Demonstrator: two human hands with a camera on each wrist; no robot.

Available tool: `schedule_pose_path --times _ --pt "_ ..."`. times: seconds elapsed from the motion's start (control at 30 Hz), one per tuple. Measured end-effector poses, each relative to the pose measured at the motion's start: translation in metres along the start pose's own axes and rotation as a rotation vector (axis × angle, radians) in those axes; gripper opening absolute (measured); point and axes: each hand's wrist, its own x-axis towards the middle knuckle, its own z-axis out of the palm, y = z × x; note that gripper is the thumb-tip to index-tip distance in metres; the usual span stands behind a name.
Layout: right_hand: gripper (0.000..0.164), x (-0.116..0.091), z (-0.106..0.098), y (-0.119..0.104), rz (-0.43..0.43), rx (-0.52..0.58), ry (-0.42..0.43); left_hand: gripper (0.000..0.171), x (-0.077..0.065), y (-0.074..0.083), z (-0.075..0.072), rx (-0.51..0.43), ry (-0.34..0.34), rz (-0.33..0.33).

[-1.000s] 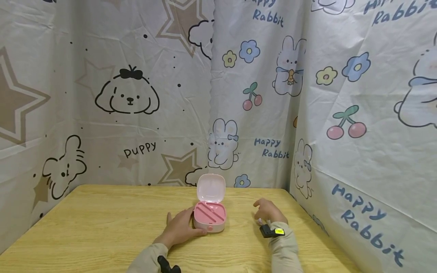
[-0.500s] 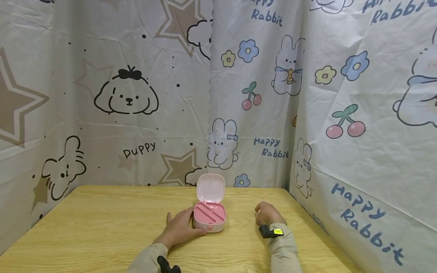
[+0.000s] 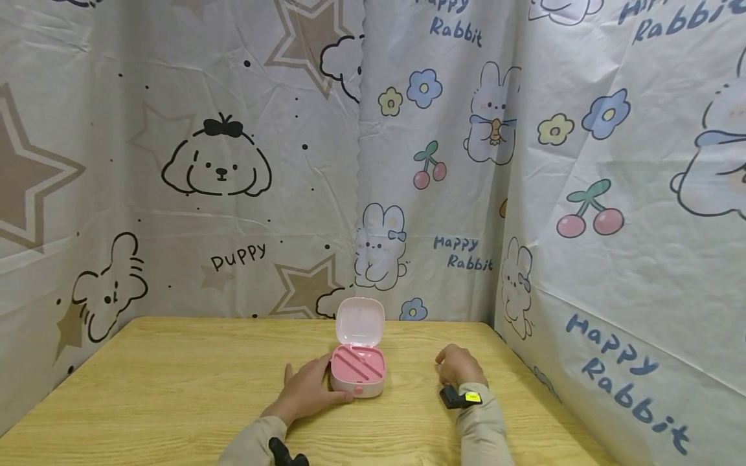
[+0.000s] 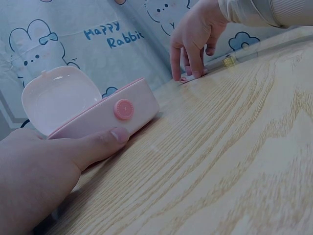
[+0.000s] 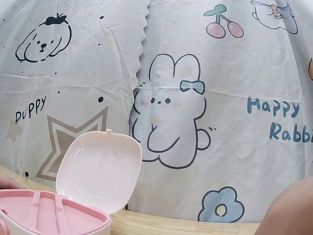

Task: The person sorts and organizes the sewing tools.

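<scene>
A white box (image 3: 359,389) with a pink inside and a round pink front button stands on the table, its pale lid (image 3: 360,321) raised. My left hand (image 3: 305,386) holds the box at its left side, the thumb along the front wall in the left wrist view. Off to the right, my right hand (image 3: 460,366) is down at the tabletop, fingers bent. In the left wrist view its thumb and fingertips close around a small pinkish thing (image 4: 185,79), mostly hidden. The box's pink compartments (image 5: 44,210), split by ridges, show nothing inside.
The wood-grain table (image 3: 192,362) spreads around both hands. Printed cloth (image 3: 221,226) hangs behind it and along both sides, close to the right hand. A small yellow patch (image 4: 229,61) shows beyond the right hand, its nature unclear.
My right hand has come down slightly and its fingers have bent inward, covering the small pinkish thing seen below it earlier. The left hand and the box have stayed put.
</scene>
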Motion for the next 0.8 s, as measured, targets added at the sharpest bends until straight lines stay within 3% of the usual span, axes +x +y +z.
schedule_pose_path --times 0.33,0.57,0.8 --pt "0.045 -0.0019 -0.0009 -0.0012 0.005 -0.001 0.020 0.108 0.0013 0.0000 0.0018 0.008 -0.008 -0.014" --pt "0.023 -0.0014 0.0008 -0.0028 -0.020 0.022 0.004 0.106 -0.0002 0.0008 0.0001 0.008 -0.004 -0.018" --pt "0.020 0.0004 0.0011 -0.0031 -0.050 0.031 0.001 0.105 -0.0016 0.0030 -0.0011 0.008 -0.003 -0.020"
